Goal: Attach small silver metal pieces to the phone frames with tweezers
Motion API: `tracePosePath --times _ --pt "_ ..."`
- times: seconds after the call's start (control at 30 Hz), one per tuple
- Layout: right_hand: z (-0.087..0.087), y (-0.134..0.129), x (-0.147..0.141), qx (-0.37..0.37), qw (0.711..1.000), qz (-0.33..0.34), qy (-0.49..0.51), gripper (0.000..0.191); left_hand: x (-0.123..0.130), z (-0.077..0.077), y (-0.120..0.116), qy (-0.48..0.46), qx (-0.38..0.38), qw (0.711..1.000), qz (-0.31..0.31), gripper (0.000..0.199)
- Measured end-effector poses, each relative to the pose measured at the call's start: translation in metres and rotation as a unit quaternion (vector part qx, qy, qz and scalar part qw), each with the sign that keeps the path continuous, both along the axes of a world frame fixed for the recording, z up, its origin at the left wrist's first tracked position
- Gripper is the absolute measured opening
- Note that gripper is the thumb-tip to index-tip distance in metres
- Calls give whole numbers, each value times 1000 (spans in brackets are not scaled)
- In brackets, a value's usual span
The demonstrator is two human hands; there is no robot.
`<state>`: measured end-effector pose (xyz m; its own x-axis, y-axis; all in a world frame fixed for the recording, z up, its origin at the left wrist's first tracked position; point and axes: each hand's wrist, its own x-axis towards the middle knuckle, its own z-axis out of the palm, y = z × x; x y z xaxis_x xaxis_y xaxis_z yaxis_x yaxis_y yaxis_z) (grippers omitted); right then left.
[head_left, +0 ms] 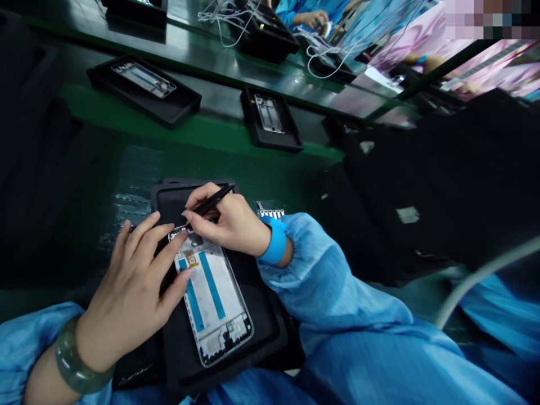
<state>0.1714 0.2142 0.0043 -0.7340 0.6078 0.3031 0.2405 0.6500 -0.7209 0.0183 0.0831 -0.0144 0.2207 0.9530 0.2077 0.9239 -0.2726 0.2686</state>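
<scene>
A silver phone frame [219,281] with two blue adhesive strips and a small orange flex connector [192,260] lies in a black foam tray [270,332] in front of me. My left hand [141,275] spreads its fingers over the frame's left side, with fingertips resting near its top edge and thumb by the flex connector. Pinched in my right hand [230,222] is a black pen-like tool, probably tweezers [214,201], slanting down to the frame's top end. The tool's tip is partly hidden by my fingers.
Two more black trays with phone frames [143,77] [270,114] sit on the line beyond. Clear plastic sheets [137,180] lie at left, small metal parts [271,213] behind my right wrist. Black foam trays [442,185] are stacked at right. Co-workers' hands [314,19] and white cables show beyond.
</scene>
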Motion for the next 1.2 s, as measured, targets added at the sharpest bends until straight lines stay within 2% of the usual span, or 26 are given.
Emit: tracePosePath --times 0.23,0.4,0.53,0.6,0.7,0.87,1.2 --pt "6 1 -2 33 998 23 -39 10 0 0 -1 -2 -3 1000 -3 46" --pt "8 0 -3 64 993 75 -57 8 -1 0 -1 -3 4 1000 -9 45" --pt "2 3 1 8 1000 24 -17 8 -1 1 0 0 -5 1000 -8 45" --pt "-2 3 2 6 1000 10 -2 9 -1 1 0 0 -8 1000 -9 45" --pt "-6 2 3 33 999 15 4 7 -1 1 0 -1 -6 1000 -7 45" --pt "-8 2 3 -13 999 10 34 9 0 0 0 -3 -9 1000 -6 45" --pt "-9 2 1 -48 998 21 33 12 0 0 0 -18 -8 1000 -3 44"
